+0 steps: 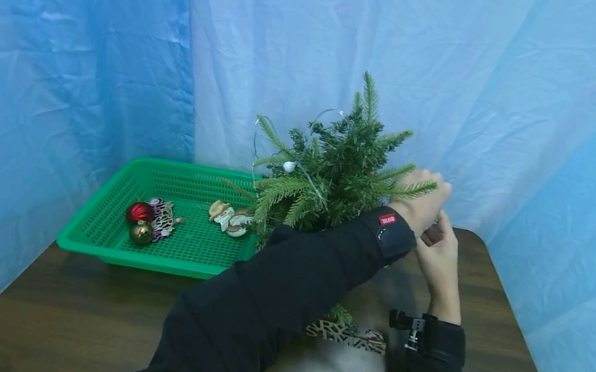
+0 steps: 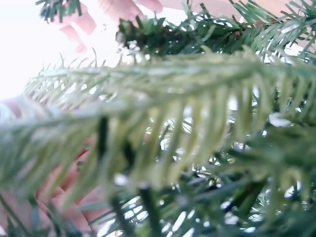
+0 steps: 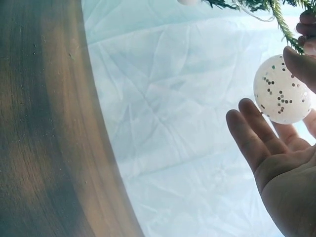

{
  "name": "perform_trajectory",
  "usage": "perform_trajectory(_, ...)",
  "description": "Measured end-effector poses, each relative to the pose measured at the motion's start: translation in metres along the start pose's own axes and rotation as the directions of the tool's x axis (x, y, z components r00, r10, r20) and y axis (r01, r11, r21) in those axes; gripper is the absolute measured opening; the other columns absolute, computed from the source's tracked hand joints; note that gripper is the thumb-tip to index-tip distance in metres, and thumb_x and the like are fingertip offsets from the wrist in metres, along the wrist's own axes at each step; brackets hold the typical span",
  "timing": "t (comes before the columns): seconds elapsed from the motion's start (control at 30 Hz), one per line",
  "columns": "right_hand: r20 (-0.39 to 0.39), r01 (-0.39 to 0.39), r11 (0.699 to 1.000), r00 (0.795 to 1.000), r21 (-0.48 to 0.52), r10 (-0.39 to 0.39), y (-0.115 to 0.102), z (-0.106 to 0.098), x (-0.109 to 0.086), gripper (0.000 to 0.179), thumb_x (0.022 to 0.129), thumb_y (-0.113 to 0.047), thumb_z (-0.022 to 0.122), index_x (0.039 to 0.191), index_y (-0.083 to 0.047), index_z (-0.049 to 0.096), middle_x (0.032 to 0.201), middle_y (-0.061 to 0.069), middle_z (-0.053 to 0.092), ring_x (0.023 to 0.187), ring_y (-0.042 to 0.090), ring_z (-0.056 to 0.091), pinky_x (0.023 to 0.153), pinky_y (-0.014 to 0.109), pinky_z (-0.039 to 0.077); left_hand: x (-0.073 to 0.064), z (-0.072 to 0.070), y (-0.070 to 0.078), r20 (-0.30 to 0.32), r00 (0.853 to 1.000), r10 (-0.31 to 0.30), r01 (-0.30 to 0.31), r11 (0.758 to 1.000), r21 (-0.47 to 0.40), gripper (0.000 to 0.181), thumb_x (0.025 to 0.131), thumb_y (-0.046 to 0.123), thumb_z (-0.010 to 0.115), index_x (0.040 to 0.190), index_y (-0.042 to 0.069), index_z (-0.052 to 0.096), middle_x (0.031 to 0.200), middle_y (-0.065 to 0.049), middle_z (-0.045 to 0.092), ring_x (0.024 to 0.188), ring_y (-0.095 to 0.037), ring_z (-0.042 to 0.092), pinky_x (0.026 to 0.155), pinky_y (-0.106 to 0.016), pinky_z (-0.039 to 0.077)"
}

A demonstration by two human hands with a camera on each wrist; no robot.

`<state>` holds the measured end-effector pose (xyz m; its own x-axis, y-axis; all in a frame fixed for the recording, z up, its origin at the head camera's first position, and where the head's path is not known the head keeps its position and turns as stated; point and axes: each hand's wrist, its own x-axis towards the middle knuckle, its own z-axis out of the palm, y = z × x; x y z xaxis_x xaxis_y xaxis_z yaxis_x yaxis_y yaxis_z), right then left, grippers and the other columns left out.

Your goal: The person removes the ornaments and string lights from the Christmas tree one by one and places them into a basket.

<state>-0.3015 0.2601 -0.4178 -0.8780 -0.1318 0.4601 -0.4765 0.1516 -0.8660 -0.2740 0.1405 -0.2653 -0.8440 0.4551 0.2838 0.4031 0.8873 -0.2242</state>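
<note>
A small artificial Christmas tree [image 1: 335, 172] stands in front of me. My left arm reaches across it, and my left hand [image 1: 428, 199] has its fingers curled at the tip of a branch [image 3: 284, 27] on the tree's right side. Below it, my right hand [image 1: 441, 262] holds a white speckled ball ornament [image 3: 276, 94] between thumb and fingers, close under the branch tip in the right wrist view. Green needles [image 2: 158, 113] fill the left wrist view and partly cover the fingers.
A green basket [image 1: 159, 267] at the left contains a red ball [image 1: 139, 212], a gold ball [image 1: 141, 233], a wooden lettering ornament [image 1: 163, 220] and a snowman ornament [image 1: 228, 219]. Another lettering ornament [image 1: 347, 338] shows low on the tree. Blue curtains [image 1: 582, 177] surround the brown table [image 1: 511, 346].
</note>
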Motion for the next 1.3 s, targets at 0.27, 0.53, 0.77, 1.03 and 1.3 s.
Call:
perform_trajectory(0.27,0.012,-0.013,0.999,1.0,-0.029,0.014,-0.021,0.003,-0.006,0.067,0.1,-0.015,0.066,0.159,-0.018,0.034,0.151,0.017,0.044,0.125,0.019,0.056,0.095,0.021,0.05,-0.002,-0.001,-0.001,-0.045,0.999,-0.002,0.002,1.0,-0.018,0.023,0.106,0.018,0.055,0.109,0.02,0.077,0.097,0.006,0.074,0.085,-0.006,0.069,0.074,-0.018,0.053)
perform_trajectory(0.53,-0.012,-0.021,0.999,1.0,-0.04,0.021,-0.009,0.003,-0.004,0.068,0.1,-0.018,0.067,0.159,-0.021,0.034,0.148,0.016,0.046,0.123,0.019,0.058,0.092,0.022,0.051,-0.001,0.0,-0.001,-0.037,0.999,-0.016,0.014,0.999,-0.041,0.023,0.105,0.015,0.054,0.109,0.019,0.077,0.096,0.004,0.074,0.083,-0.007,0.07,0.071,-0.018,0.053)
perform_trajectory(0.77,-0.05,-0.035,0.998,0.998,-0.055,0.032,-0.031,0.007,-0.009,0.065,0.1,-0.017,0.067,0.157,-0.012,0.037,0.147,0.017,0.046,0.117,0.014,0.059,0.09,0.021,0.051,0.002,0.001,-0.001,-0.009,0.999,-0.032,0.032,0.998,-0.052,0.021,0.103,0.017,0.058,0.115,0.019,0.074,0.098,0.003,0.074,0.083,-0.009,0.07,0.069,-0.018,0.053)
perform_trajectory(1.03,-0.083,-0.034,0.998,0.996,-0.048,0.03,-0.005,0.002,-0.002,0.067,0.098,-0.022,0.07,0.157,-0.024,0.037,0.153,0.008,0.042,0.127,0.031,0.056,0.091,0.022,0.051,0.002,0.003,-0.002,-0.058,0.998,-0.004,-0.001,0.996,-0.09,0.019,0.103,0.016,0.058,0.112,0.018,0.075,0.098,0.003,0.074,0.085,-0.009,0.07,0.071,-0.019,0.053)
perform_trajectory(1.3,-0.12,-0.046,0.999,0.992,-0.026,0.042,-0.008,-0.003,-0.002,0.069,0.096,-0.024,0.073,0.157,-0.025,0.039,0.152,0.007,0.045,0.122,0.023,0.059,0.087,0.021,0.051,-0.001,0.001,0.0,-0.146,0.989,-0.019,0.011,0.999,-0.051,0.016,0.102,0.021,0.061,0.108,0.019,0.076,0.099,0.006,0.073,0.085,-0.007,0.069,0.071,-0.017,0.053)
